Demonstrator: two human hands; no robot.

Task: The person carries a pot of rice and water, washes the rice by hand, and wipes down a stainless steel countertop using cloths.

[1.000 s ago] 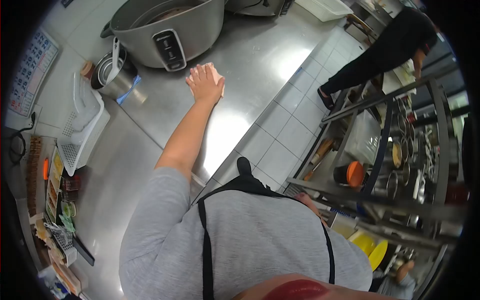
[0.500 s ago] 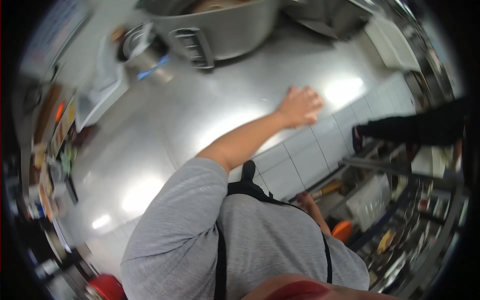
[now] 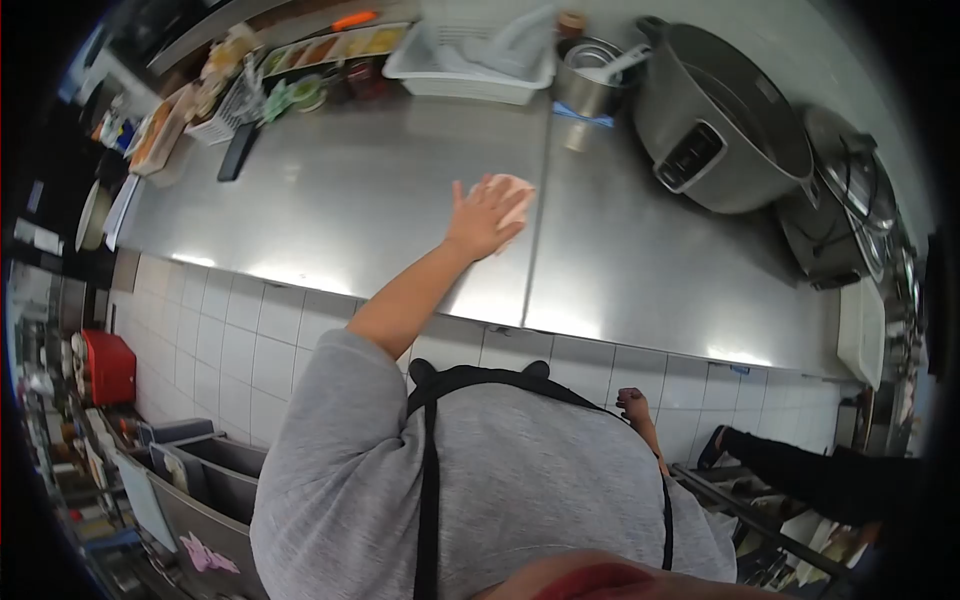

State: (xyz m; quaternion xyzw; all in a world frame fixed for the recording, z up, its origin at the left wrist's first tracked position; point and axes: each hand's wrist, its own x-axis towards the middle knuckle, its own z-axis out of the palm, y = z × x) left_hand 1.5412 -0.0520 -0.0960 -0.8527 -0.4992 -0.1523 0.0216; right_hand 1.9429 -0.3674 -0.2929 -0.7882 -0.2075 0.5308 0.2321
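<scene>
My left hand (image 3: 482, 220) lies flat on the steel counter (image 3: 350, 215), its fingers spread over a pale pink cloth (image 3: 518, 192). Part of the cloth shows past the fingertips; the rest is under the hand. Both are just left of the seam between two counter sections. Beside my body on the right, low over the tiled floor, hangs my right hand (image 3: 632, 403) with curled fingers. It is small in view and nothing shows in it.
Along the back stand a white basket (image 3: 470, 90), a metal pot (image 3: 588, 95) on a blue cloth and a large grey cooker (image 3: 690, 120). A black-handled tool (image 3: 237, 152) lies left. Grey bins (image 3: 200, 490) stand behind on the left; another person's leg (image 3: 780, 462) is at right.
The view has swung round to the left. My left hand has moved leftward along the counter, from right of the seam to left of it. My right hand still hangs low.
</scene>
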